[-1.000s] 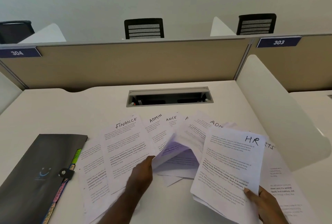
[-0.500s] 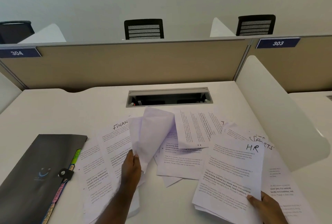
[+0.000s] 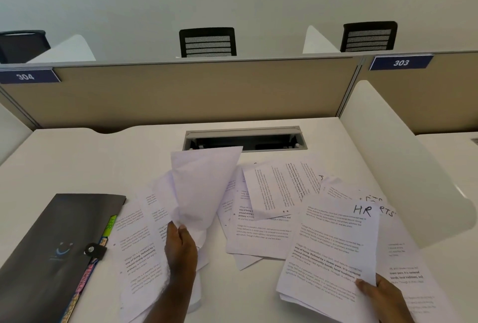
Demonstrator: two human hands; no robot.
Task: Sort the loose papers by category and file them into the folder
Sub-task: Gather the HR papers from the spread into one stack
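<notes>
Since the earlier frame, my left hand (image 3: 181, 242) had swung its curled sheet (image 3: 204, 188) higher, blank back toward the camera, hiding the "FINANCE" heading I could read before. On the white desk (image 3: 77, 157) the loose papers (image 3: 258, 232) lay fanned and overlapping, headings mostly buried, which I judged was why I was lifting them one by one to read. At left sat the dark folder (image 3: 51, 245), snapped shut, coloured tab dividers poking from its edge; what it held I could not tell. My right hand (image 3: 382, 296) pinched the lower corner of the HR stack (image 3: 333, 250), thumb on top, kept raised as the gathered category. Left fingers were pinched on the lifted sheet's bottom edge.
</notes>
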